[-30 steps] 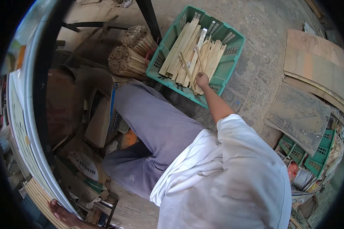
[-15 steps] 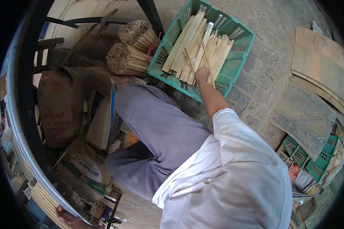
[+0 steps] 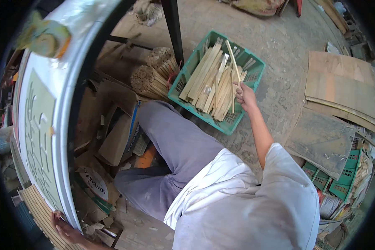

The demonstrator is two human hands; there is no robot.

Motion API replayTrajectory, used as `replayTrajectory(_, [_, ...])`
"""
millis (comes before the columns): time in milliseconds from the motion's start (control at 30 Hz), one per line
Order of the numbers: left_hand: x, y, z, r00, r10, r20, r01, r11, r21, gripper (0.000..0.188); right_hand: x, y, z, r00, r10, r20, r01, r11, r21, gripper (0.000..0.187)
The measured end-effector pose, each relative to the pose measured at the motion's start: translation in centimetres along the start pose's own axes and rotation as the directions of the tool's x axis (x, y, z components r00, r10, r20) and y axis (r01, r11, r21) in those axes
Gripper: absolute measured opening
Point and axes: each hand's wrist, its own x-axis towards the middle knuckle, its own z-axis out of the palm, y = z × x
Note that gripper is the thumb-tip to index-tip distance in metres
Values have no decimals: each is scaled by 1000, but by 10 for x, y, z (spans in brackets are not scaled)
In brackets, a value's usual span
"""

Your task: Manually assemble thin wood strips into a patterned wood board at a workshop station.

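Note:
My right hand [image 3: 246, 97] is closed around a thin wooden stick [image 3: 233, 58], which slants up from my fingers above the right side of a green plastic crate [image 3: 257, 79]. Many pale wooden strips [image 3: 204, 75] lie lengthwise in that crate. A second thin stick [image 3: 232, 93] runs down beside my fingers; whether I grip it too is unclear. At the lower left, my left hand [image 3: 66, 231] rests with fingers extended on a row of narrow wooden strips [image 3: 39, 210], along the edge of a white-edged table [image 3: 64, 137].
Two bundles of sticks [image 3: 152, 75] stand left of the crate, near a dark metal leg [image 3: 173, 31]. Open cardboard boxes [image 3: 118, 137] sit by my knee. Plywood sheets [image 3: 341, 83] and more green crates [image 3: 346, 175] are at the right. A tape roll [image 3: 48, 43] lies on the table.
My right hand has risen from among the crate's strips and moved right, lifting a stick. The view has shifted, showing more of the table; my left hand stays by the row of strips.

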Motion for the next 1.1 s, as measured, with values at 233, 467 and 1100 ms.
replayTrajectory(233, [-8, 0, 19, 985, 66, -158, -59, 997, 47, 36, -164, -99, 88, 733, -393, 555, 561, 811, -168, 27])
replayTrajectory(467, [6, 24, 64, 965, 258, -42, -257, 966, 39, 17, -311, -127, 229, -86, -306, 948, 957, 240, 164, 34])
replayTrajectory(1100, [-4, 35, 68, 937, 331, -110, -297, 924, 241, 17, -307, -86, 461, -272, 132, 953, 961, 84, 263, 20])
